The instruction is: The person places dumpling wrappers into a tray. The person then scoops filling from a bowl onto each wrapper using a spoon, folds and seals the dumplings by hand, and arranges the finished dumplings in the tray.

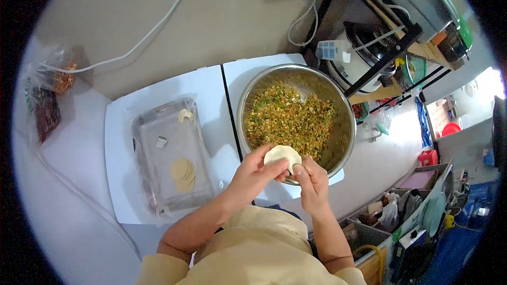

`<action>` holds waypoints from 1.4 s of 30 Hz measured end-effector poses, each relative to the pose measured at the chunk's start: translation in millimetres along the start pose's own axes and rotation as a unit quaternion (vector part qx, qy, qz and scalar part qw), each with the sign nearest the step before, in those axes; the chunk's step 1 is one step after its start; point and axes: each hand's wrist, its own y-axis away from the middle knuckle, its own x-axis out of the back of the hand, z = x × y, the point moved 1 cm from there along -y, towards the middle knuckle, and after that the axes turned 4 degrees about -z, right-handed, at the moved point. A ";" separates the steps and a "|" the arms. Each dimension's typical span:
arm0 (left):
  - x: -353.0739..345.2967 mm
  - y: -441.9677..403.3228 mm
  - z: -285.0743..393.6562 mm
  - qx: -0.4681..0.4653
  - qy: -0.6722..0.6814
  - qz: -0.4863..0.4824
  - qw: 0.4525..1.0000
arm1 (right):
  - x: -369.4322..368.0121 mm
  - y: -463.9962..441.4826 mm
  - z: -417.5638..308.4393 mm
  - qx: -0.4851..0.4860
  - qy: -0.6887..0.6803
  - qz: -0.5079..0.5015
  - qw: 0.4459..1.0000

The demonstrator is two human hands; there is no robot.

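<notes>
A pale round dumpling wrapper [280, 153] is held up between both hands at the near rim of a large steel bowl [349, 148]. My left hand [254, 171] grips the wrapper's left side, thumb across its face. On the right edge, my right hand [312, 180] pinches it with thumb and fingers. Whether filling lies inside the wrapper is hidden from this side. Chopped vegetable filling [290, 116] in orange, green and yellow covers the bowl's bottom. Left of the bowl, a plastic-lined tray [145, 174] carries overlapping wrappers [182, 175] and one curved folded dumpling [185, 115].
A small white-and-green packet [161, 142] lies in the tray. Tray and bowl rest on white tabletops [211, 95] with a dark gap between them. A rack [369, 68] with a rice cooker [346, 66] stands at back right. Plastic bags [50, 84] hang at far left.
</notes>
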 end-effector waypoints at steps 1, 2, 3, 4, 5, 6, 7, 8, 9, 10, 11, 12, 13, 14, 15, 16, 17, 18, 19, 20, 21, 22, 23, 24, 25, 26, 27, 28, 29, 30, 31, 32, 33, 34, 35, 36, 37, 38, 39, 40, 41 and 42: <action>1.0 0.7 0.9 -0.001 -0.002 -0.002 1.000 | -1.2 0.7 -1.1 -0.004 -0.016 0.001 1.000; 1.8 1.6 1.5 -0.004 -0.001 -0.001 1.000 | -0.9 1.7 -0.4 -0.002 -0.014 -0.002 1.000; 2.4 2.7 1.8 -0.003 0.005 0.001 1.000 | 0.5 2.7 1.7 -0.012 -0.047 -0.018 0.999; 3.3 3.2 1.9 -0.001 0.011 0.002 1.000 | 0.4 1.3 1.4 -0.022 -0.079 -0.034 0.996; 3.9 3.8 2.4 -0.004 0.012 0.004 1.000 | -3.2 -0.7 0.0 -0.021 -0.078 -0.036 0.996; 4.4 4.3 2.8 -0.010 0.015 0.008 1.000 | -9.1 -2.9 -3.0 -0.005 -0.062 -0.025 0.998; 5.1 4.9 3.1 -0.015 0.018 0.013 1.000 | -12.6 -4.3 -5.5 0.011 -0.046 -0.013 0.999; 6.8 5.9 3.9 -0.016 0.019 0.014 1.000 | -12.5 -4.5 -6.2 0.010 -0.045 -0.015 0.999; 9.7 7.3 5.4 -0.008 0.014 0.011 1.000 | -11.5 -4.8 -6.7 0.017 -0.006 -0.026 0.999; 13.2 8.7 6.8 -0.001 0.007 0.009 1.000 | -10.6 -5.3 -6.7 0.024 0.032 -0.038 0.998; 16.8 10.4 7.7 -0.003 0.008 0.013 1.000 | -9.3 -4.6 -3.9 0.024 0.031 -0.042 0.998; 20.6 12.0 8.1 -0.007 0.011 0.003 1.000 | -8.1 -3.1 2.7 -0.025 -0.031 -0.065 0.997; 24.3 13.7 8.9 -0.011 0.015 -0.006 1.000 | -8.7 -3.6 5.6 -0.076 -0.092 -0.088 0.989; 28.9 15.0 10.1 -0.012 0.016 -0.001 1.000 | -9.8 -5.1 6.3 -0.058 -0.100 -0.073 0.991; 33.3 16.1 11.4 0.001 0.011 -0.011 1.000 | -15.5 -6.7 6.4 -0.059 -0.101 -0.079 0.990; 36.9 17.6 12.0 0.014 0.006 -0.022 1.000 | -24.5 -11.6 -1.2 -0.050 -0.086 -0.047 0.994; 40.0 19.1 12.0 0.013 0.007 -0.017 1.000 | -30.6 -14.9 -5.3 -0.041 -0.071 -0.015 0.997; 42.8 20.9 12.1 0.019 -0.023 -0.035 0.999 | -34.9 -16.6 -2.3 -0.049 -0.050 -0.041 0.997; 46.7 23.0 11.6 0.025 -0.054 -0.051 0.997 | -39.8 -17.6 3.7 -0.049 -0.054 -0.049 0.996; 53.8 23.7 7.8 0.032 -0.133 -0.064 0.989 | -45.5 -18.4 9.8 -0.003 0.046 -0.065 0.997; 58.3 25.5 6.3 0.031 -0.134 -0.054 0.989 | -51.8 -19.7 12.4 0.046 0.145 -0.081 0.985; 61.5 26.9 4.6 0.048 -0.275 -0.035 0.960 | -60.3 -23.7 5.4 0.107 0.208 -0.069 0.970; 64.3 28.3 2.3 0.067 -0.409 -0.016 0.910 | -70.2 -24.6 5.4 0.110 0.202 -0.076 0.970; 65.1 32.0 -1.7 0.029 -0.423 0.031 0.905 | -79.7 -25.1 6.4 0.102 0.230 -0.063 0.966; 64.6 34.3 -9.4 0.030 -0.424 0.039 0.904 | -87.9 -25.9 8.1 0.095 0.257 -0.049 0.960; 65.0 36.0 -16.1 -0.028 -0.413 0.111 0.903 | -95.8 -26.6 12.2 0.093 0.288 -0.060 0.951; 67.8 38.0 -18.9 -0.087 -0.399 0.180 0.895 | -104.1 -27.5 15.4 0.096 0.285 -0.064 0.952; 72.1 39.0 -18.7 -0.038 -0.406 0.181 0.895 | -112.1 -28.2 18.1 0.124 0.321 -0.048 0.938; 78.6 38.3 -25.8 -0.037 -0.407 0.186 0.894 | -118.6 -28.8 22.1 0.152 0.355 -0.030 0.922; 88.3 35.6 -39.5 -0.030 -0.271 0.211 0.939 | -123.3 -29.5 30.0 0.206 0.388 -0.030 0.898; 92.8 34.7 -41.8 -0.023 -0.129 0.232 0.964 | -125.4 -29.0 31.1 0.208 0.386 -0.033 0.898; 97.8 35.2 -41.8 -0.024 -0.129 0.235 0.963 | -127.2 -27.8 32.4 0.191 0.400 -0.050 0.895; 105.3 35.0 -40.0 -0.028 -0.106 0.243 0.964 | -128.3 -26.0 33.4 0.173 0.414 -0.066 0.891; 112.8 34.5 -34.6 -0.031 -0.084 0.251 0.964 | -126.4 -23.2 27.4 0.174 0.413 -0.067 0.891; 126.9 31.3 -34.2 -0.032 -0.084 0.252 0.963 | -121.5 -19.4 15.5 0.137 0.394 -0.100 0.903; 149.7 26.2 -38.4 -0.079 -0.078 0.313 0.943 | -116.1 -15.1 6.2 0.100 0.374 -0.134 0.913; 171.8 22.0 -40.8 -0.126 -0.071 0.371 0.917 | -109.5 -10.9 1.6 0.101 0.373 -0.134 0.913; 191.0 19.1 -37.8 -0.127 -0.120 0.420 0.891 | -100.7 -6.9 -0.7 0.075 0.301 -0.149 0.939; 209.1 15.9 -35.1 -0.127 -0.169 0.465 0.859 | -91.9 -3.0 -2.1 0.049 0.227 -0.163 0.959; 225.6 11.7 -36.1 -0.128 -0.170 0.466 0.859 | -83.2 2.4 -2.9 0.050 0.226 -0.163 0.959; 241.3 7.3 -37.7 -0.113 -0.243 0.484 0.833 | -74.0 7.3 -2.6 -0.006 0.167 -0.146 0.975; 254.2 1.8 -41.1 -0.097 -0.315 0.499 0.802 | -66.1 9.5 -3.8 -0.062 0.106 -0.128 0.984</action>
